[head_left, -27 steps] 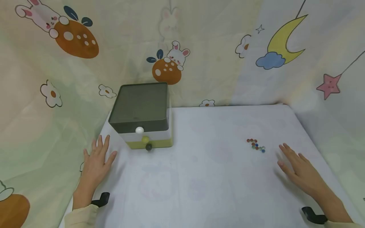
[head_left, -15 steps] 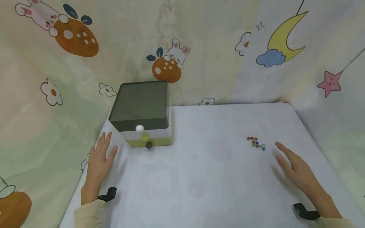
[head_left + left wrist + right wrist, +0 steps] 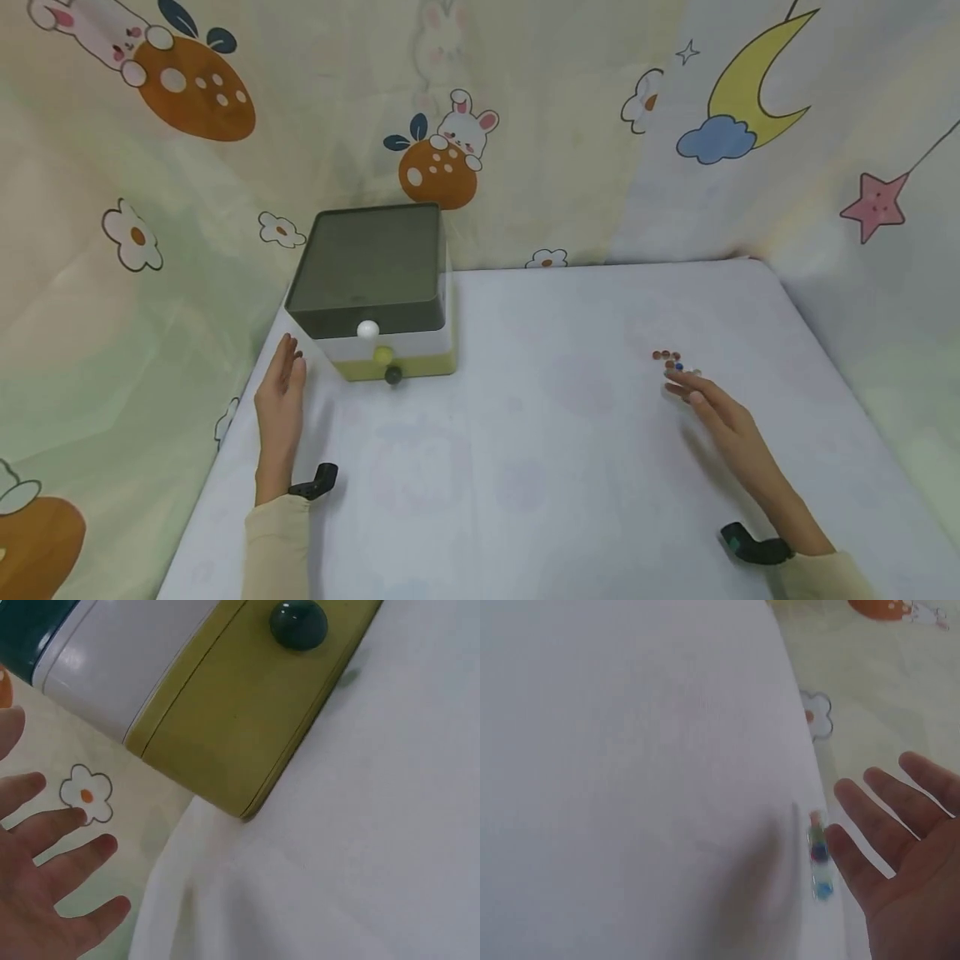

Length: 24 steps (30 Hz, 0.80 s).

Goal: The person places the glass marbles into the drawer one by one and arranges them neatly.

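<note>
A small drawer box (image 3: 367, 267) in dark green, white and olive stands at the back left, with a round white, yellow-green and dark green knob on its front. My left hand (image 3: 280, 417) is beside its left front corner, holding nothing. In the left wrist view, the fingers (image 3: 82, 862) are spread and apart from the box. Several small glass marbles (image 3: 666, 355), brown, blue and clear, lie on the right side of the table. My right hand (image 3: 731, 429) hovers over their near edge and hides some; its fingers (image 3: 881, 817) are extended, gripping nothing.
A white cloth covers the table (image 3: 525, 450). Behind it and along both sides hangs a printed curtain (image 3: 555, 133) with rabbits, flowers and a moon. Each wrist wears a black camera mount (image 3: 753, 546).
My right hand has moved left and forward to the marbles. My left hand has moved slightly right and forward and turned edge-on. The box and marbles stay in place; the view tilts a little.
</note>
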Each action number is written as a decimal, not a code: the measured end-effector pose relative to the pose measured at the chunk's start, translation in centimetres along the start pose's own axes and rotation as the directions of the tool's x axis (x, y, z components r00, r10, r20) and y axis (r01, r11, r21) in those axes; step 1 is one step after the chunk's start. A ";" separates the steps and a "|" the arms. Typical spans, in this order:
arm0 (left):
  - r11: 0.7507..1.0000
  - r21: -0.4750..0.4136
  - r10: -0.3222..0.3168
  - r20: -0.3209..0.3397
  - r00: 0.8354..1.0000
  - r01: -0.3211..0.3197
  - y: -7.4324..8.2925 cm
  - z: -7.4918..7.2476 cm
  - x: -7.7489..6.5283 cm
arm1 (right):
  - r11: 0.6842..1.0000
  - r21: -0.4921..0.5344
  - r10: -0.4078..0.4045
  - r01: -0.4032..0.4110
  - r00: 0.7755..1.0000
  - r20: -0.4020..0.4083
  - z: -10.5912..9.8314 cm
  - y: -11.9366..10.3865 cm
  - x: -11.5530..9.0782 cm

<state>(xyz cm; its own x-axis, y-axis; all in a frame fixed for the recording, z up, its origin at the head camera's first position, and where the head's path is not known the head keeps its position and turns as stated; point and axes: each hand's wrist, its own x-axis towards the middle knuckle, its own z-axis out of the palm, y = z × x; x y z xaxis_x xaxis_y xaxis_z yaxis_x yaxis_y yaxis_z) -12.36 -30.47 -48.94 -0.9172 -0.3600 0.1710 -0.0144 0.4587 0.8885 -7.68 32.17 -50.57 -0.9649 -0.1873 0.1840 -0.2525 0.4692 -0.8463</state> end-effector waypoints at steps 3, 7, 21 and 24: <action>0.995 -0.098 -0.015 0.008 1.000 0.016 -0.2 0.5 0.7 | 0.990 0.133 -0.046 0.039 0.998 0.049 1.5 -0.7 1.0; 0.968 -0.247 -0.048 0.018 0.999 0.051 -0.4 1.2 1.6 | 0.965 0.261 -0.071 0.037 0.990 0.124 3.5 -1.7 2.3; 0.747 -0.661 -0.090 0.013 0.996 0.076 -2.5 4.9 2.4 | 0.857 0.508 -0.136 -0.088 0.912 0.386 12.8 -6.1 5.5; 0.741 -0.668 -0.079 0.016 0.997 0.069 -2.5 5.1 2.3 | 0.840 0.532 -0.147 -0.110 0.896 0.418 14.4 -6.9 6.0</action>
<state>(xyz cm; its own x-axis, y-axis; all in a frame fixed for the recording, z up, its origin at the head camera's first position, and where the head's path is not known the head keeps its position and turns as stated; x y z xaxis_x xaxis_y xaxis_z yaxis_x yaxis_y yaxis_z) -16.51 -28.28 -52.94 -0.9195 -0.3818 0.0935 0.1918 -0.2283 0.9545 -10.73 15.40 -50.83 -0.7977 -0.5977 0.0805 -0.0674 -0.0444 -0.9967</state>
